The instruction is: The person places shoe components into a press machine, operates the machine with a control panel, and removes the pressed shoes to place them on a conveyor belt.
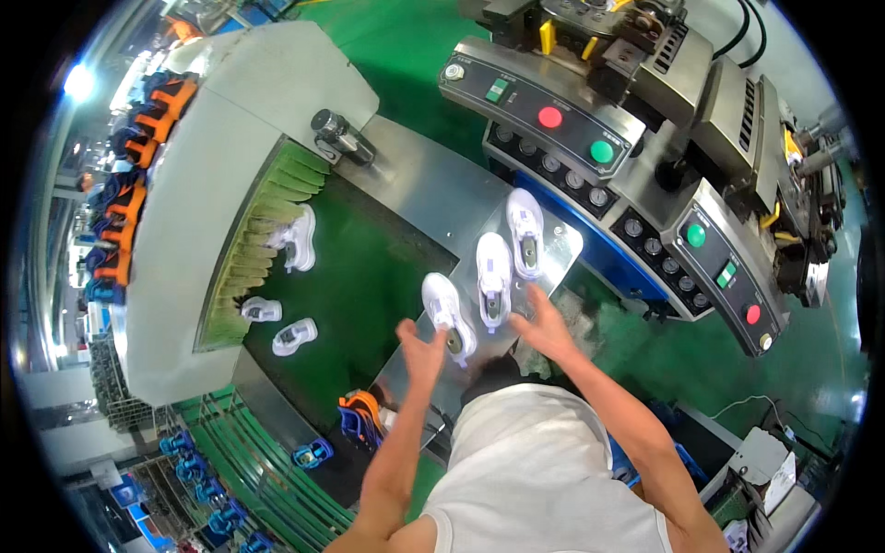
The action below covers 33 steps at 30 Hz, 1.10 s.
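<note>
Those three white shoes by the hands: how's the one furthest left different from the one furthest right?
The leftmost sneaker slants more to the left, while the rightmost sneaker points nearly straight up the picture. The leftmost sneaker is nearer the person; the rightmost sneaker is farther away. The left hand is by the leftmost sneaker, while the right hand is below the rightmost sneaker's heel. Both are white, toes pointing away.

On my feed, a green floor (pixel 396 37) extends beneath a grey metal worktop (pixel 406 175); a bright white lamp (pixel 79 81) shines at upper left.
</note>
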Motion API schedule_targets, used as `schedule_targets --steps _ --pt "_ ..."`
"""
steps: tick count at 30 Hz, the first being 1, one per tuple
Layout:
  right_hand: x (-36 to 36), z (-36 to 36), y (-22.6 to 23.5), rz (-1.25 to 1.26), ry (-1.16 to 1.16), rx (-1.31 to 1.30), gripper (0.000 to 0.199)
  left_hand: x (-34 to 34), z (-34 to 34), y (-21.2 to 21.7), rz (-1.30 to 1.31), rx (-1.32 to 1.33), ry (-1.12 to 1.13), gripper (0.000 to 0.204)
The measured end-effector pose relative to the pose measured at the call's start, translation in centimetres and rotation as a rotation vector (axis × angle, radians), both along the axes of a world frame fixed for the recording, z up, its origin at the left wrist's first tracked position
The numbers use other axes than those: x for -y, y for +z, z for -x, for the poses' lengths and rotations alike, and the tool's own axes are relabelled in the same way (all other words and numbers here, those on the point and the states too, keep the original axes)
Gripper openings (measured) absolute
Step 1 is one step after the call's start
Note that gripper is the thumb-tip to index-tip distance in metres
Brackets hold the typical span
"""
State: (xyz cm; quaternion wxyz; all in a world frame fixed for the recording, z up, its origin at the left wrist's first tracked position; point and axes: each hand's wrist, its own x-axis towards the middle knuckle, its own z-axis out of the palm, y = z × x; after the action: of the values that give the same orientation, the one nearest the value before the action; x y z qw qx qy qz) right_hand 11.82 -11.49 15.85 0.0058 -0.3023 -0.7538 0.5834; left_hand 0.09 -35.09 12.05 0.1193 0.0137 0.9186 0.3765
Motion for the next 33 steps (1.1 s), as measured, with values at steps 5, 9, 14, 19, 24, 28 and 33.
schedule_targets --steps 5,9,14,19,24,28,33 --pt "4.9 9.5 -10.5 -0.504 -0.228 0.017 0.088 -4.6 -1.6 -5.6 -0.198 -0.084 0.038 0.063" --pt "3.4 11.4 -4.9 -0.118 -0.22 0.179 0.084 -0.7 2.7 -5.1 -0.332 0.161 0.033 0.059" --pt "-0.3 4.3 3.6 0.35 -0.207 0.035 0.077 -2.9 5.8 4.2 -0.339 0.233 -0.226 0.067" --pt "-0.7 -4.5 11.4 0.185 -0.522 -0.018 0.079 -9.5 2.1 11.4 -0.405 0.094 -0.777 0.074" --pt "-0.8 -16.1 14.4 -0.01 -0.934 -0.089 0.078 -18.4 -5.9 13.4 -0.516 0.018 -1.224 0.076" --pt "0.3 -26.3 16.5 -0.141 -1.207 -0.233 0.079 -24.9 -15.2 15.2 -0.595 -0.08 -1.573 0.079" --pt "4.3 -38.2 18.8 -0.159 -1.619 -0.332 0.079 -29.0 -30.0 19.8 -0.629 0.265 -1.856 0.078"
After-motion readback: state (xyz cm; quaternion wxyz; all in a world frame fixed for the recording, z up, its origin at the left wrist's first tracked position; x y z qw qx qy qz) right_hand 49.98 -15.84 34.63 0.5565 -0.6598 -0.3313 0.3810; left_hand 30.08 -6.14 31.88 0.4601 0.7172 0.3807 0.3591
